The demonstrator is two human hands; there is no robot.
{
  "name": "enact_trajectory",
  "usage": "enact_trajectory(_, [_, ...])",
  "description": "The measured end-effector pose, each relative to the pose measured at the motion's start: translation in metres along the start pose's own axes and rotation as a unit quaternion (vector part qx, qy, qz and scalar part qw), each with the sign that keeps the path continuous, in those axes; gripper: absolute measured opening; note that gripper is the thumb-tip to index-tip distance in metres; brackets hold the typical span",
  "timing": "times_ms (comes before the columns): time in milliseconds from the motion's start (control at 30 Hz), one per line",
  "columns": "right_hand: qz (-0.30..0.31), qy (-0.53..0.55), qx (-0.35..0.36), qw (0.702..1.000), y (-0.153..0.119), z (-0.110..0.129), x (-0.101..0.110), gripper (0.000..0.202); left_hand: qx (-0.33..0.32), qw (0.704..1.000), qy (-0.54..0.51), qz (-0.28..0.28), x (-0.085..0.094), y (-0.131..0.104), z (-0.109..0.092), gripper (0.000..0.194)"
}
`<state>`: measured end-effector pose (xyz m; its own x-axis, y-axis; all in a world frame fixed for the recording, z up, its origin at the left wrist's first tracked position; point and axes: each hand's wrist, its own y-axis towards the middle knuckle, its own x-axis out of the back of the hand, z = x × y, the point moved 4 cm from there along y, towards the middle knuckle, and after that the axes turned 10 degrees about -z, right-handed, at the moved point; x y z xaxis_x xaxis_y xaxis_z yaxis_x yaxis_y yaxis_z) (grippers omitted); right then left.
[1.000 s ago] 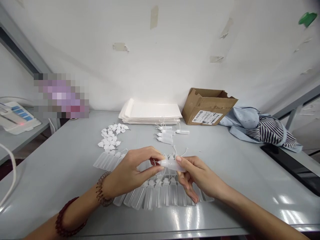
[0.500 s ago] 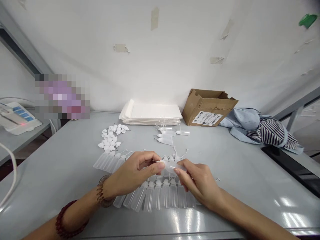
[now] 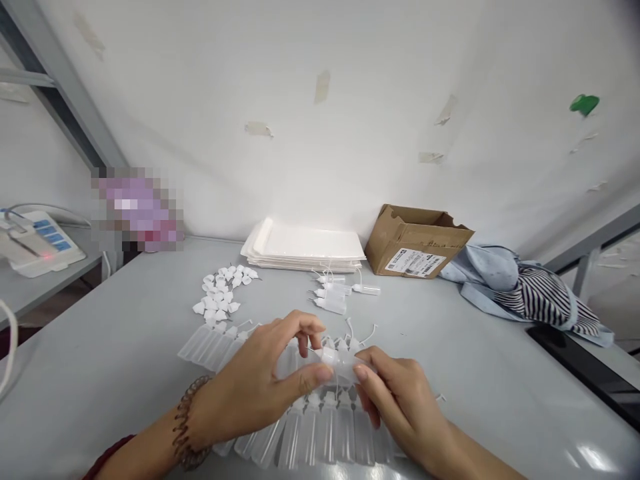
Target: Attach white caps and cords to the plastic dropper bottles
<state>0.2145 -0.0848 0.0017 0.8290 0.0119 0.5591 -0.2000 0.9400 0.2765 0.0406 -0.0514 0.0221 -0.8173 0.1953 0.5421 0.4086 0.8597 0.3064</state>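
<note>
My right hand (image 3: 405, 400) pinches a small translucent bottle (image 3: 347, 367) lying sideways above the table. Its white needle-tipped cap (image 3: 327, 357) points left, toward my left hand (image 3: 265, 380), whose thumb and index finger are spread around the tip, the thumb by the cap's lower edge. Beneath both hands lie rows of clear bottles (image 3: 320, 433) with white caps and thin strips. A pile of white needle caps (image 3: 217, 293) sits left of centre. Several filled-out bottles with needle tips (image 3: 331, 305) lie farther back.
A stack of white sheets (image 3: 305, 247) and an open cardboard box (image 3: 420, 243) stand against the wall. Right of them are a blue and striped cloth (image 3: 530, 287) and a black phone-like object (image 3: 585, 367). A white device (image 3: 43, 243) rests on the left surface.
My left thumb and index finger have parted, exposing the cap and its needle. My right hand keeps its hold on the bottle. The camera view has tilted up slightly.
</note>
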Motion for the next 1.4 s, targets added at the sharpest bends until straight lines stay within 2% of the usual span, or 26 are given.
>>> enact_trajectory(100, [-0.056,-0.132,0.131,0.981,-0.003,0.007,0.002,0.033,0.047,0.998,-0.004,0.031,-0.005,0.000,0.001,0.028])
enact_trajectory(200, [-0.076,-0.186,0.181,0.963,-0.006,0.009,0.002,0.033,0.037,0.998,0.006,0.052,-0.008,0.000,0.000,0.032])
enact_trajectory(267, [-0.062,-0.155,0.141,0.976,-0.005,0.007,0.002,0.033,0.024,0.998,0.004,0.055,-0.007,0.001,0.000,0.025])
enact_trajectory(367, [-0.015,-0.020,0.003,1.000,-0.001,0.000,0.000,0.037,0.003,0.999,-0.008,0.046,-0.006,0.002,0.000,0.018])
enact_trajectory(433, [0.023,0.080,-0.098,0.992,0.001,-0.005,-0.003,0.042,-0.009,0.999,-0.015,0.041,-0.005,0.002,0.000,0.016])
enact_trajectory(500, [0.053,0.149,-0.177,0.971,0.001,-0.009,-0.006,0.045,-0.015,0.999,-0.017,0.042,-0.006,0.001,-0.001,0.016])
enact_trajectory(567, [0.063,0.172,-0.202,0.962,0.002,-0.010,-0.007,0.046,-0.008,0.999,-0.011,0.043,-0.006,0.000,0.000,0.015])
enact_trajectory(633, [0.041,0.134,-0.154,0.978,0.003,-0.009,-0.004,0.043,0.010,0.999,-0.002,0.041,-0.007,0.000,0.000,0.017])
enact_trajectory(700, [0.003,0.052,-0.054,0.997,0.003,-0.005,0.001,0.036,0.017,0.999,0.005,0.045,-0.007,0.001,0.001,0.024])
enact_trajectory(767, [-0.026,-0.023,0.039,0.999,0.002,0.000,0.004,0.029,0.002,0.998,0.005,0.060,-0.008,0.001,-0.001,0.030])
enact_trajectory(833, [-0.035,-0.057,0.083,0.994,0.001,0.003,0.006,0.026,-0.021,0.998,-0.001,0.067,-0.008,0.001,-0.002,0.031])
enact_trajectory(900, [-0.019,-0.047,0.066,0.997,0.002,0.003,0.005,0.029,-0.040,0.997,-0.009,0.058,-0.007,0.000,-0.002,0.026])
enact_trajectory(1033, [0.036,0.034,-0.049,0.998,0.006,-0.002,0.000,0.039,-0.110,0.994,0.000,0.004,-0.006,-0.004,-0.004,0.010])
enact_trajectory(1133, [0.047,0.073,-0.088,0.992,0.006,-0.005,-0.002,0.041,-0.154,0.988,0.007,-0.031,-0.004,-0.006,-0.005,0.011])
enact_trajectory(1200, [0.024,0.046,-0.040,0.998,0.007,-0.004,0.001,0.039,-0.133,0.991,0.003,-0.030,-0.003,-0.004,-0.005,0.013])
enact_trajectory(1267, [-0.019,-0.027,0.057,0.998,0.006,0.000,0.004,0.034,-0.072,0.997,0.000,-0.013,-0.002,-0.001,-0.004,0.010])
enact_trajectory(1333, [-0.071,-0.113,0.159,0.978,0.004,0.005,0.007,0.030,-0.006,1.000,-0.002,0.019,-0.003,0.001,-0.003,0.022])
enact_trajectory(1400, [-0.112,-0.182,0.232,0.949,0.002,0.008,0.007,0.028,0.037,0.998,-0.008,0.053,-0.005,0.001,-0.003,0.034])
